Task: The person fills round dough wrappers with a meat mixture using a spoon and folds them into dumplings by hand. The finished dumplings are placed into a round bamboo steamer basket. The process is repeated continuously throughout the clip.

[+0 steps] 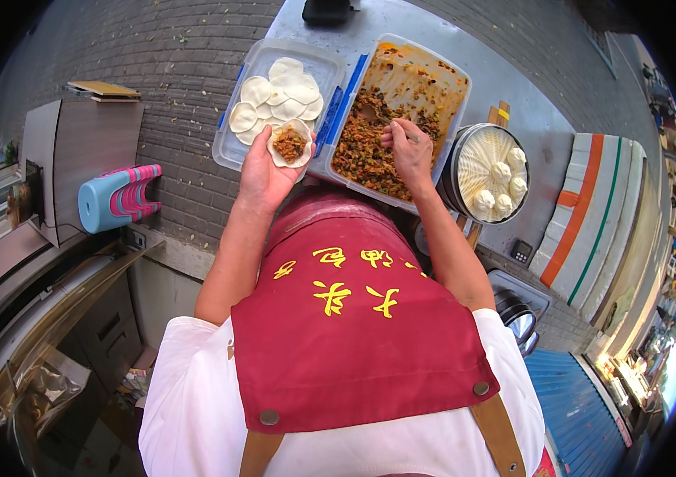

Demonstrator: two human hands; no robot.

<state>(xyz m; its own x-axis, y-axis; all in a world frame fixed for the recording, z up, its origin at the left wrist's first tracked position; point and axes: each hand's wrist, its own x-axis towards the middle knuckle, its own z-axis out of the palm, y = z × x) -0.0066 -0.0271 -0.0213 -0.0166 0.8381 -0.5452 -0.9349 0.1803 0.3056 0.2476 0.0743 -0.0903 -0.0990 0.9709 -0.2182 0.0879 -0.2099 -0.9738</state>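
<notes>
On the palm of my left hand (261, 171) rests a round dough wrapper (296, 160) topped with a mound of chopped filling (288, 143). That hand is over the near edge of a clear plastic tub (331, 65) of overlapping dough wrappers (287, 89). My right hand (412, 152) grips the handle of a metal spoon (411, 136), whose bowl (368, 112) lies in the filling. This reddish-brown chopped filling (368, 149) covers the near and left parts of a second clear tub (466, 98); the far part shows only smears.
Right of the tubs, a round steamer (460, 173) holds several pleated buns (501, 173). The metal table (544, 161) also bears a small digital timer (520, 250) and a dark object (326, 12). White foam boxes (588, 220) stand at right, stacked plastic stools (117, 197) at left.
</notes>
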